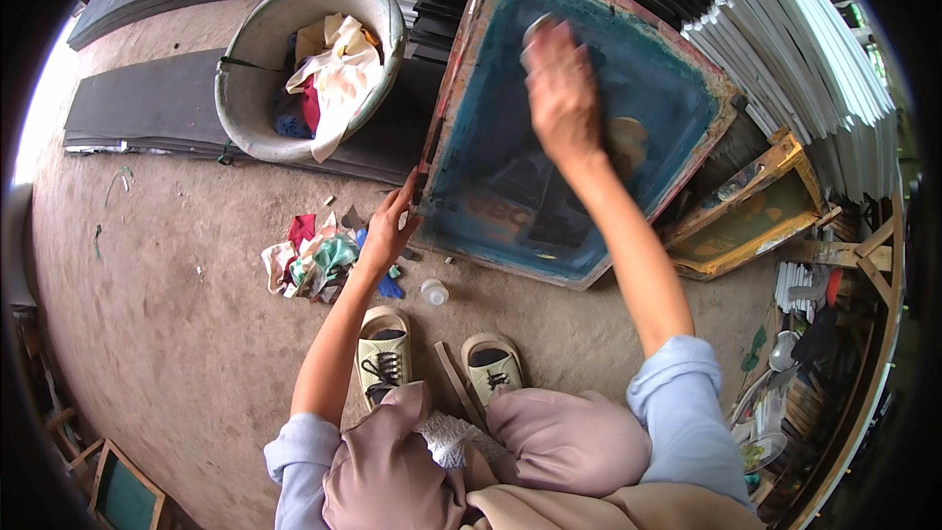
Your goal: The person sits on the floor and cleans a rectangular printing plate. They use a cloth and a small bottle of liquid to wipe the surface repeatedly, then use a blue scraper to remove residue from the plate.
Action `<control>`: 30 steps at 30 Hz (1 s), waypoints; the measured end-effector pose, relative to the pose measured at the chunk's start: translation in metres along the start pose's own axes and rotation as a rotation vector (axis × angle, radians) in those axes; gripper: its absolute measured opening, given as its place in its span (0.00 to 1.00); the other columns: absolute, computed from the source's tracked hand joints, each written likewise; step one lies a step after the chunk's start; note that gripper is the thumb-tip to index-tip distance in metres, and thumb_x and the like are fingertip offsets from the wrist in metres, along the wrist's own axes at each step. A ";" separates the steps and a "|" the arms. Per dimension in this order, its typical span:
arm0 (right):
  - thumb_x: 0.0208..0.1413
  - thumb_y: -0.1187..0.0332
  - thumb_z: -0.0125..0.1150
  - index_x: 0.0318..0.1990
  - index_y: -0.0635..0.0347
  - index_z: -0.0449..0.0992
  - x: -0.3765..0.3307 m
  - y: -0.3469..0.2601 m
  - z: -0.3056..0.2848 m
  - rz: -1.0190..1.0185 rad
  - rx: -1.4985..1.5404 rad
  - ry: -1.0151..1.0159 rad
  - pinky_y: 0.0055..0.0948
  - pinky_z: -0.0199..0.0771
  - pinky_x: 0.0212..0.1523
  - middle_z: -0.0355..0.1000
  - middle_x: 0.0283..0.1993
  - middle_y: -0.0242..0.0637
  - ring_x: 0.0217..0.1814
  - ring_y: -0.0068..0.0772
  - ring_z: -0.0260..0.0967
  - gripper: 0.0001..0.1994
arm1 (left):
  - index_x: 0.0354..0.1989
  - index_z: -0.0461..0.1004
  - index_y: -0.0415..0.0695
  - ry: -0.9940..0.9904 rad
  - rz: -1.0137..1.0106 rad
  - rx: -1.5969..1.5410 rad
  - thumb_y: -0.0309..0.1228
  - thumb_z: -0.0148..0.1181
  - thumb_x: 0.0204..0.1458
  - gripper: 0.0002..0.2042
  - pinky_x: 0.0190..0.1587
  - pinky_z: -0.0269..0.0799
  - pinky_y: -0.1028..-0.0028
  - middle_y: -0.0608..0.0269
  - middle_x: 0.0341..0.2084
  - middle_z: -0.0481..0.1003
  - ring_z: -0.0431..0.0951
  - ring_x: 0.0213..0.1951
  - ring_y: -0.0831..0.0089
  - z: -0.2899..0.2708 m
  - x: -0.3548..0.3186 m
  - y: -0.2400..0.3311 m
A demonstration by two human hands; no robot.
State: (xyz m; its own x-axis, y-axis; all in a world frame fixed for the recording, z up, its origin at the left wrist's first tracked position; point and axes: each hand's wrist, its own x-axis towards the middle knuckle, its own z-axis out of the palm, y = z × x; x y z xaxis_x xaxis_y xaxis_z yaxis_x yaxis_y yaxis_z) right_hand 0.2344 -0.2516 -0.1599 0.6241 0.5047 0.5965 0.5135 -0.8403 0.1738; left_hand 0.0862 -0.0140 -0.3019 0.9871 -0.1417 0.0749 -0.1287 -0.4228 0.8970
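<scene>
A large screen-printing frame [469, 118] leans in front of me, its mesh teal around the border and dark in the middle. My left hand [391, 228] grips its lower left edge, fingers along the wood and thumb underneath. Over the upper mesh is my right hand [564, 98], palm down and smeared by motion. A small pale, rounded thing [538, 29] shows at its fingertips; blur hides what it is. Faint shapes and a brownish patch [625, 142] mark the mesh.
A worn bucket [240, 103] with rags stands on dark sheets at the left. Scrap cloths [319, 260] and a small clear cup [434, 291] lie on the floor. A smaller yellow-edged frame [751, 204] leans at the right, near stacked pale sheets [805, 49].
</scene>
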 end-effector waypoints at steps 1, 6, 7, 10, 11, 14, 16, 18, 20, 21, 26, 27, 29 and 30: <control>0.55 0.69 0.52 0.65 0.61 0.59 -0.020 -0.022 0.003 -0.096 0.130 -0.040 0.39 0.47 0.71 0.52 0.70 0.42 0.73 0.39 0.47 0.28 | 0.68 0.51 0.56 -0.006 -0.013 0.000 0.17 0.60 0.44 0.41 0.47 0.71 0.62 0.47 0.44 0.71 0.74 0.44 0.51 -0.001 -0.001 0.001; 0.54 0.68 0.53 0.62 0.53 0.65 -0.081 -0.025 0.011 -0.562 0.262 -0.284 0.38 0.53 0.68 0.56 0.69 0.34 0.70 0.30 0.54 0.25 | 0.69 0.50 0.57 -0.009 -0.006 -0.011 0.17 0.60 0.44 0.42 0.48 0.70 0.61 0.46 0.45 0.71 0.73 0.45 0.49 0.001 0.001 0.002; 0.54 0.68 0.53 0.61 0.52 0.67 -0.065 -0.013 0.008 -0.611 0.266 -0.296 0.39 0.53 0.68 0.56 0.69 0.33 0.70 0.30 0.54 0.24 | 0.69 0.50 0.57 -0.005 -0.003 -0.009 0.17 0.60 0.44 0.42 0.48 0.70 0.61 0.46 0.46 0.71 0.73 0.45 0.49 0.001 -0.001 0.001; 0.56 0.67 0.54 0.64 0.47 0.62 0.007 0.019 -0.009 -0.251 -0.174 -0.132 0.42 0.49 0.70 0.54 0.70 0.31 0.72 0.28 0.50 0.26 | 0.69 0.50 0.57 -0.027 -0.038 -0.014 0.17 0.60 0.44 0.42 0.48 0.70 0.61 0.46 0.46 0.71 0.73 0.46 0.49 -0.003 0.000 0.001; 0.56 0.68 0.53 0.65 0.50 0.60 0.015 0.021 -0.007 -0.119 -0.054 -0.050 0.44 0.48 0.69 0.53 0.70 0.33 0.73 0.32 0.48 0.27 | 0.68 0.50 0.57 -0.027 -0.034 -0.018 0.17 0.60 0.44 0.41 0.48 0.70 0.61 0.46 0.47 0.71 0.73 0.46 0.49 -0.002 0.001 0.003; 0.53 0.70 0.54 0.64 0.61 0.60 -0.013 -0.022 0.006 -0.005 0.115 -0.018 0.44 0.49 0.69 0.54 0.69 0.41 0.73 0.39 0.47 0.28 | 0.68 0.50 0.57 -0.022 -0.028 -0.021 0.18 0.60 0.45 0.41 0.48 0.70 0.61 0.46 0.47 0.71 0.73 0.46 0.49 0.001 0.000 0.003; 0.52 0.70 0.55 0.62 0.62 0.63 -0.060 -0.057 0.005 -0.187 0.221 -0.194 0.40 0.51 0.69 0.58 0.67 0.41 0.72 0.37 0.49 0.27 | 0.68 0.51 0.57 -0.013 -0.025 -0.009 0.18 0.60 0.45 0.41 0.48 0.70 0.61 0.46 0.47 0.71 0.73 0.46 0.49 -0.002 -0.001 -0.002; 0.53 0.70 0.53 0.60 0.57 0.67 -0.116 -0.056 0.002 -0.372 0.339 -0.353 0.39 0.51 0.69 0.60 0.67 0.34 0.71 0.28 0.51 0.24 | 0.68 0.51 0.57 -0.021 -0.021 -0.024 0.18 0.60 0.45 0.41 0.48 0.70 0.61 0.46 0.47 0.71 0.73 0.46 0.50 0.003 0.000 0.003; 0.54 0.70 0.52 0.60 0.55 0.67 -0.099 -0.024 -0.003 -0.478 0.256 -0.346 0.41 0.50 0.69 0.59 0.67 0.32 0.71 0.27 0.52 0.23 | 0.68 0.51 0.57 -0.011 -0.018 -0.019 0.18 0.60 0.44 0.41 0.48 0.71 0.61 0.46 0.47 0.71 0.74 0.46 0.50 0.001 0.002 0.003; 0.55 0.70 0.52 0.61 0.54 0.67 -0.083 -0.011 -0.007 -0.523 0.219 -0.348 0.41 0.49 0.69 0.59 0.67 0.32 0.71 0.26 0.52 0.23 | 0.68 0.51 0.57 -0.009 -0.019 -0.019 0.17 0.60 0.44 0.41 0.48 0.71 0.61 0.46 0.47 0.71 0.74 0.45 0.50 0.001 0.000 0.002; 0.59 0.70 0.48 0.61 0.56 0.65 0.014 0.030 -0.012 0.055 -0.041 0.069 0.43 0.48 0.69 0.58 0.67 0.34 0.71 0.34 0.51 0.22 | 0.68 0.51 0.57 -0.016 -0.012 -0.041 0.16 0.60 0.44 0.42 0.49 0.72 0.63 0.47 0.46 0.71 0.74 0.45 0.52 0.002 0.001 0.005; 0.59 0.70 0.48 0.62 0.59 0.64 0.014 0.017 -0.002 0.134 -0.012 0.126 0.44 0.49 0.69 0.58 0.67 0.35 0.71 0.37 0.51 0.22 | 0.68 0.51 0.57 -0.016 -0.009 -0.044 0.16 0.60 0.44 0.42 0.49 0.72 0.63 0.47 0.46 0.71 0.74 0.45 0.52 0.005 0.002 0.005; 0.56 0.71 0.48 0.62 0.67 0.60 -0.014 -0.028 0.010 0.048 0.028 0.007 0.44 0.53 0.67 0.57 0.67 0.43 0.71 0.42 0.52 0.25 | 0.68 0.51 0.57 -0.011 -0.016 -0.026 0.15 0.60 0.44 0.42 0.49 0.72 0.63 0.47 0.46 0.71 0.75 0.45 0.52 0.002 0.000 0.002; 0.53 0.72 0.48 0.63 0.66 0.60 -0.036 -0.052 0.012 -0.048 0.119 -0.078 0.40 0.51 0.69 0.56 0.68 0.43 0.71 0.40 0.51 0.27 | 0.68 0.51 0.57 -0.013 -0.018 -0.019 0.15 0.60 0.44 0.42 0.49 0.73 0.64 0.47 0.46 0.71 0.75 0.45 0.52 -0.001 0.001 0.000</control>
State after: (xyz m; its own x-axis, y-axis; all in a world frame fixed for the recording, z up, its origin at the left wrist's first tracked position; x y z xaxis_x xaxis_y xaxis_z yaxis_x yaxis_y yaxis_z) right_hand 0.1927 -0.2236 -0.1994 0.6388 0.5617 0.5258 0.6069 -0.7879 0.1042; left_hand 0.0871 -0.0136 -0.3015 0.9879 -0.1460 0.0527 -0.1087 -0.4087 0.9062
